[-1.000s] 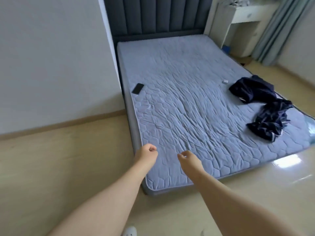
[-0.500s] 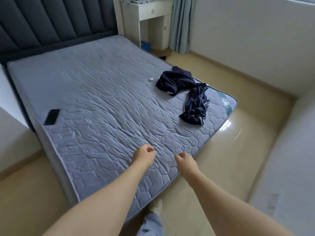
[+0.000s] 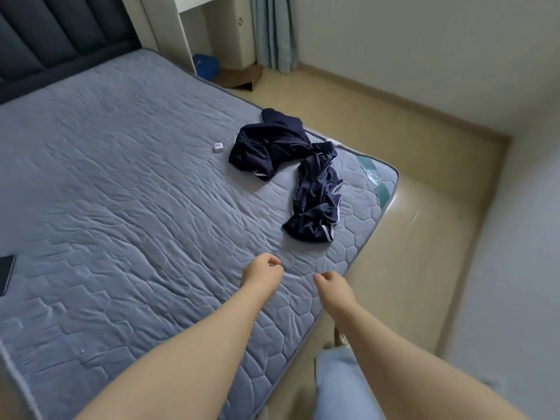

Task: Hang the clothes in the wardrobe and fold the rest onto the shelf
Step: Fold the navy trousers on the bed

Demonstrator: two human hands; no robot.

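Over the near edge of the bed [image 3: 121,192] we hold our left grip [image 3: 262,272] and right grip [image 3: 333,287] side by side, both loosely curled and grasping nothing, while the crumpled navy clothes [image 3: 272,147] lie ahead on the bed near its right-hand corner, apart from both.

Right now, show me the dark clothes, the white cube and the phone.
dark clothes [image 3: 266,147], head view, bunched upper part.
white cube [image 3: 218,147], head view, top face.
phone [image 3: 6,275], head view, dark screen.
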